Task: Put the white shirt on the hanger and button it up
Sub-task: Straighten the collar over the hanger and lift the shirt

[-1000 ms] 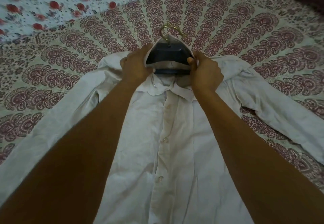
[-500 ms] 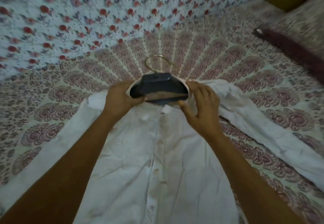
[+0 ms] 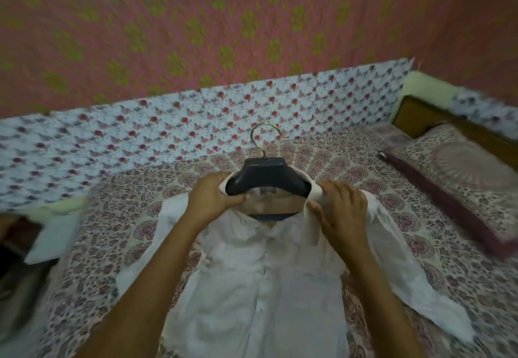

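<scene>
The wall (image 3: 196, 21) behind is pinkish red with rows of yellow-green motifs, and it turns a corner at the upper right. Along its foot runs a pale cloth (image 3: 126, 139) printed with small red flowers. The bed (image 3: 350, 161) wears a cream sheet with maroon fan patterns. At the right a pillow (image 3: 459, 161) in like print lies against a brown wooden headboard (image 3: 414, 116). Something dark, perhaps furniture, sits blurred at the left edge. The light is dim.

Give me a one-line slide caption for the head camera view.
Left hand and right hand hold a white shirt by its collar on a dark hanger over a patterned bedspread.
</scene>
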Action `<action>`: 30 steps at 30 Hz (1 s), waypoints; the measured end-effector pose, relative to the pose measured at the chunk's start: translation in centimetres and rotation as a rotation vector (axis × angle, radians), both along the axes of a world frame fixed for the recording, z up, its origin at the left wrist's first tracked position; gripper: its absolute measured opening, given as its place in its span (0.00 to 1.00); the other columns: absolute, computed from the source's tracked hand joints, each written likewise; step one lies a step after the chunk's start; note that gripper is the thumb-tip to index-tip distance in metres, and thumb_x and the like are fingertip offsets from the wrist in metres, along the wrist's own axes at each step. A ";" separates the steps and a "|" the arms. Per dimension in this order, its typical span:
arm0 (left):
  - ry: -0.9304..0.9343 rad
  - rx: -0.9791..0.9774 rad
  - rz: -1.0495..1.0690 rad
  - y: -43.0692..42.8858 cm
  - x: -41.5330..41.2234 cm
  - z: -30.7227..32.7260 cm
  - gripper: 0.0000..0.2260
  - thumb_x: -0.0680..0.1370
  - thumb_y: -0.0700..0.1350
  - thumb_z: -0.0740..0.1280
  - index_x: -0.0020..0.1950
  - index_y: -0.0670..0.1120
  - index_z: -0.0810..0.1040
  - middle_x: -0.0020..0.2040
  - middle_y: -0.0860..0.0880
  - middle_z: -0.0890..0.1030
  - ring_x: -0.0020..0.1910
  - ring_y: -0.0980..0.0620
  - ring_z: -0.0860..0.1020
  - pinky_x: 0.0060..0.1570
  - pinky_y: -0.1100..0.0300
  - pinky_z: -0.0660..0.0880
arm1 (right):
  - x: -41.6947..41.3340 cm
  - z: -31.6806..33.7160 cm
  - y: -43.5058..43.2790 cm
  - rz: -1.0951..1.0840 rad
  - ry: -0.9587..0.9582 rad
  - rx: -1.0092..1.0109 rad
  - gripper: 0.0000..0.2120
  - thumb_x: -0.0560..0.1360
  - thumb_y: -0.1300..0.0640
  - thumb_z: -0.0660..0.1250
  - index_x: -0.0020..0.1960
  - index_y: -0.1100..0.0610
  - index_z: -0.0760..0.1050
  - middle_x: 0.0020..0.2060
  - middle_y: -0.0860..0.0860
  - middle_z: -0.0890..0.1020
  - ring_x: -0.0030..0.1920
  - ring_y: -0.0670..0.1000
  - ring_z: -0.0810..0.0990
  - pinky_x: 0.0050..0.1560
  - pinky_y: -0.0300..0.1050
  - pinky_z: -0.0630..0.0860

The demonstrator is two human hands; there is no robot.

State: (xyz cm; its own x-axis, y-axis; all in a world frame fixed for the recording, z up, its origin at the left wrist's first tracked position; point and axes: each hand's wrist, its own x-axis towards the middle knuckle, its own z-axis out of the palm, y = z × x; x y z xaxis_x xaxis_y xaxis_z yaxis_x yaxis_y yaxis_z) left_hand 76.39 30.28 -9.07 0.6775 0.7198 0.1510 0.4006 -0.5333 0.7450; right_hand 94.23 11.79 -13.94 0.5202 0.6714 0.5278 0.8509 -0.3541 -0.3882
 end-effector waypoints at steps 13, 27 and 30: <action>-0.194 0.122 -0.174 -4.7 -11.9 15.2 0.20 0.65 0.58 0.73 0.46 0.44 0.80 0.40 0.45 0.82 0.38 0.46 0.79 0.36 0.52 0.74 | -12.5 17.5 -6.3 -0.082 -0.221 0.024 0.29 0.69 0.30 0.45 0.42 0.55 0.67 0.37 0.50 0.72 0.37 0.53 0.71 0.42 0.45 0.61; -0.273 0.221 -0.390 -4.0 -14.6 25.5 0.21 0.69 0.60 0.68 0.58 0.50 0.78 0.54 0.48 0.81 0.52 0.50 0.80 0.50 0.49 0.75 | -11.7 27.9 -7.2 -0.211 -0.325 0.273 0.29 0.65 0.29 0.45 0.33 0.55 0.62 0.28 0.49 0.69 0.29 0.53 0.69 0.33 0.44 0.61; -0.326 0.316 -0.323 -4.3 -13.3 26.3 0.20 0.66 0.63 0.66 0.48 0.50 0.79 0.44 0.49 0.82 0.41 0.52 0.79 0.39 0.58 0.72 | -11.0 29.3 -7.3 -0.222 -0.276 0.255 0.28 0.67 0.31 0.50 0.34 0.56 0.65 0.28 0.49 0.71 0.31 0.54 0.71 0.31 0.45 0.59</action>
State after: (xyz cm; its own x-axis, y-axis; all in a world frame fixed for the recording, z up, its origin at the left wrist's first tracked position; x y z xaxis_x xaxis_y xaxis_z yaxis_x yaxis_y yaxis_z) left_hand 63.09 25.95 17.20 0.7385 0.3686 0.5645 -0.0450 -0.8084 0.5868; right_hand 83.21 4.54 15.31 0.4538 0.3895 0.8015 0.8489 -0.4624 -0.2559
